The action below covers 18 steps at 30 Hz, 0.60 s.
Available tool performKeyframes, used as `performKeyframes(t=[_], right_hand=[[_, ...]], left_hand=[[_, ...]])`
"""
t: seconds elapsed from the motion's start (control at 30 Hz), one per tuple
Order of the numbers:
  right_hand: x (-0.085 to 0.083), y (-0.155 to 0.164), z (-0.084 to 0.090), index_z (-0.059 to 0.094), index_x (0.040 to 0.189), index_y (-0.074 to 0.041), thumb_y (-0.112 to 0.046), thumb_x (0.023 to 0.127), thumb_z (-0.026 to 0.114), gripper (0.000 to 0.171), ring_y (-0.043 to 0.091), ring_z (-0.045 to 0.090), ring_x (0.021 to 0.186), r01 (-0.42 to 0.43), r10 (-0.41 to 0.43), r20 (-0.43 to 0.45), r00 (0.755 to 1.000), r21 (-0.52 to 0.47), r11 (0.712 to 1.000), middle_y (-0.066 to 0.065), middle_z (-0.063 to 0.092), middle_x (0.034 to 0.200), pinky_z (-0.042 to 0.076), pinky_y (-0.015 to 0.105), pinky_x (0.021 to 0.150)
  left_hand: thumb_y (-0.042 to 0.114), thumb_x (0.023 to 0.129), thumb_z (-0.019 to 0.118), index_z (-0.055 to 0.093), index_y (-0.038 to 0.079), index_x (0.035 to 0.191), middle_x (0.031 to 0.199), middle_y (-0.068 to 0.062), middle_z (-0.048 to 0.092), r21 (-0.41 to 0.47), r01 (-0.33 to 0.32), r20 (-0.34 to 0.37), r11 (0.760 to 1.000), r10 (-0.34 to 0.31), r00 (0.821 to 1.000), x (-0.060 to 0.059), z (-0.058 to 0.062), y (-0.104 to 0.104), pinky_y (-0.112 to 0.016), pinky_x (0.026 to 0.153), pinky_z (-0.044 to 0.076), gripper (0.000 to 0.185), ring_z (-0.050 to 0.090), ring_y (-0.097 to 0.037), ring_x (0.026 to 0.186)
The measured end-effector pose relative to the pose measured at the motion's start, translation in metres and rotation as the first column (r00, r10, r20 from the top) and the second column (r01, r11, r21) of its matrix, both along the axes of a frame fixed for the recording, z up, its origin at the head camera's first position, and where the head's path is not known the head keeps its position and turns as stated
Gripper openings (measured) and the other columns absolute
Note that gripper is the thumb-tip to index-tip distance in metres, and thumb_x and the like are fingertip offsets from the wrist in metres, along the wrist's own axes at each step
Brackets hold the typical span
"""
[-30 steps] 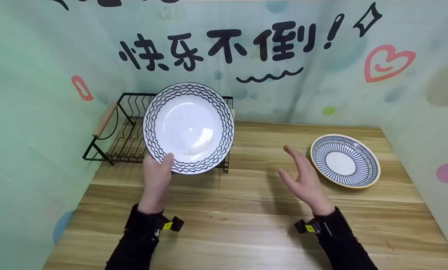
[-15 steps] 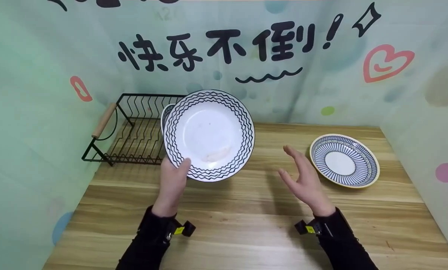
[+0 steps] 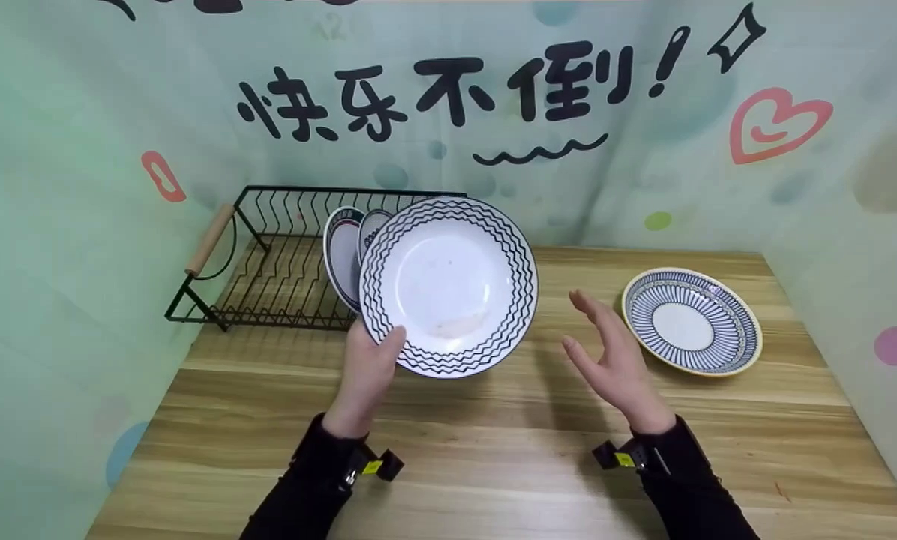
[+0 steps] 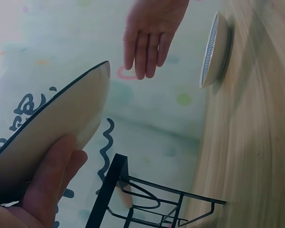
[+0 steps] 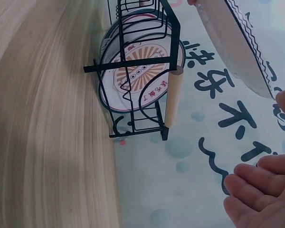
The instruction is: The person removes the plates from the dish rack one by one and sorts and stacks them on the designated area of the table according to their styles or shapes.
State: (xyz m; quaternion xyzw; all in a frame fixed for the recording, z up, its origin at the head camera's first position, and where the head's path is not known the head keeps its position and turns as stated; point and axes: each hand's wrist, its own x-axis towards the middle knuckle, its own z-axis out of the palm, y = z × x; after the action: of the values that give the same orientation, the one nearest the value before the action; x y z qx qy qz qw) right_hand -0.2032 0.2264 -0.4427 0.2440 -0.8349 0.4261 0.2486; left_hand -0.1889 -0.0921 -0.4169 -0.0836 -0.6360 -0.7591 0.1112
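In the head view my left hand (image 3: 370, 371) grips a white plate (image 3: 448, 285) by its lower left rim, thumb on the front face. Black zigzag lines ring the plate, which is tilted up facing the camera and raised above the table. In the left wrist view, its pale underside rests against the curled fingers (image 4: 52, 175). To the right, my right hand (image 3: 617, 367) hovers with fingers extended and holds nothing. Just beyond that hand lies a shallow blue-striped dish (image 3: 681, 326) on the table. Behind the held plate, a black wire dish rack (image 3: 268, 322) is partly hidden.
Upright plates (image 3: 343, 255) stand in the rack's right part; one plate (image 5: 137, 71) shows an orange sunburst in the right wrist view. The rack has a wooden handle (image 3: 210, 240) at its left end. A printed cloth backdrop (image 3: 553, 202) rises behind the wooden table (image 3: 486, 450).
My left hand has carried the zigzag plate right and toward me, away from the rack, uncovering the upright plates in it. My right hand has stayed almost still.
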Motion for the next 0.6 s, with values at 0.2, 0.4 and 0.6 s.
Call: performKeyframes(t=[0.2, 0.4, 0.6], right_hand=[[-0.0001, -0.0017, -0.0004, 0.046, 0.140, 0.010, 0.004, 0.085, 0.071, 0.061, 0.038, 0.051, 0.126, -0.029, 0.030, 0.004, 1.000, -0.030, 0.999, 0.023, 0.055, 0.137, 0.035, 0.024, 0.110], [-0.0008, -0.0026, -0.0021, 0.045, 0.138, 0.013, 0.010, 0.083, 0.071, 0.062, 0.040, 0.053, 0.123, -0.046, 0.047, 0.014, 0.999, -0.054, 0.997, 0.027, 0.055, 0.135, 0.037, 0.021, 0.108], [0.0030, -0.0052, 0.0010, 0.043, 0.139, 0.014, 0.011, 0.086, 0.066, 0.058, 0.041, 0.056, 0.118, -0.099, 0.104, 0.047, 0.993, -0.114, 0.989, 0.027, 0.057, 0.131, 0.046, 0.029, 0.103]], left_hand=[[-0.007, 0.088, 0.050, 0.043, -0.014, 0.138, 0.127, -0.028, 0.058, -0.007, 0.024, 0.024, 1.000, -0.023, 0.999, 0.0005, -0.0040, 0.0047, -0.036, 0.090, 0.056, 0.050, 0.065, -0.029, 0.106], [-0.007, 0.088, 0.051, 0.045, -0.016, 0.135, 0.124, -0.029, 0.059, -0.049, 0.030, 0.011, 0.998, -0.030, 0.999, 0.0004, -0.0066, 0.0063, -0.035, 0.088, 0.057, 0.048, 0.066, -0.029, 0.102], [-0.005, 0.088, 0.052, 0.046, -0.012, 0.137, 0.124, -0.026, 0.060, -0.089, 0.047, 0.042, 0.995, -0.044, 0.998, 0.0035, -0.0070, 0.0104, -0.035, 0.089, 0.056, 0.050, 0.065, -0.030, 0.103]])
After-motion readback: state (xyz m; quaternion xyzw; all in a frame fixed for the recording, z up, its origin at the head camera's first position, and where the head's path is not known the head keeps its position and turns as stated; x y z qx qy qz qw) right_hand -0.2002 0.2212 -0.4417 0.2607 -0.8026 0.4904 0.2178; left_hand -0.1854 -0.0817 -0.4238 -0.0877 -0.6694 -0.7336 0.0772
